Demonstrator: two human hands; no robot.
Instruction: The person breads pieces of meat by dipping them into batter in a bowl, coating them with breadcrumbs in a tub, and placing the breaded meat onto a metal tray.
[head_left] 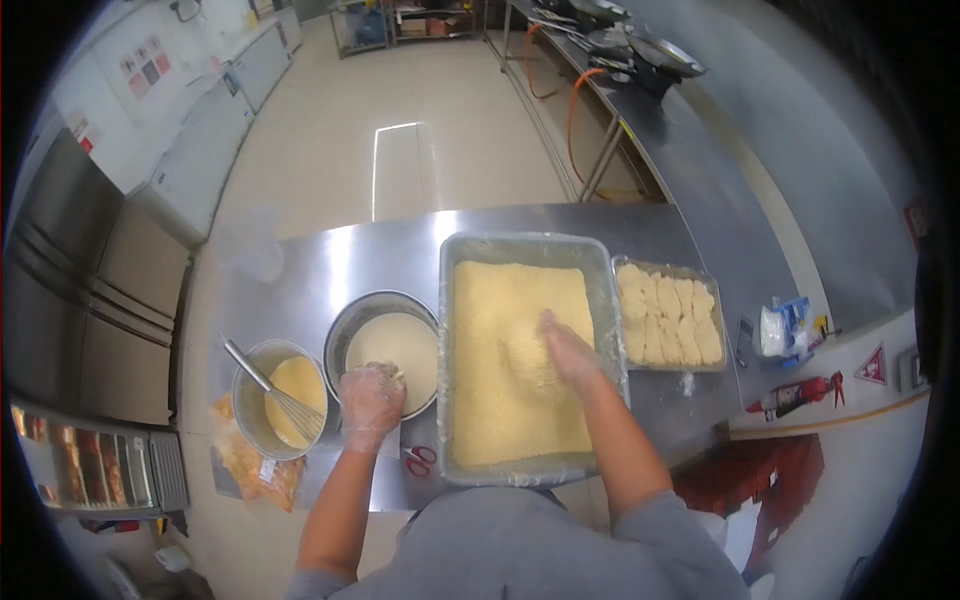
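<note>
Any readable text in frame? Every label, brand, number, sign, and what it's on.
None legible.
Wall poster: blurred.
Red triangular sign: too small to make out.
Blue-and-white packet: print unreadable.
Red fire extinguisher: markings too blurred.
White label on the bag by the whisk bowl: too small.
Grey tub, near rim: pale marks, can't tell if lettering.

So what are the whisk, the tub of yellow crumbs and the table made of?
Whisk: probably steel, from its shiny handle and thin wires. Tub: likely plastic, dull grey with rounded corners. Table: apparently stainless steel, a satin sheen throwing blurred reflections.
</note>
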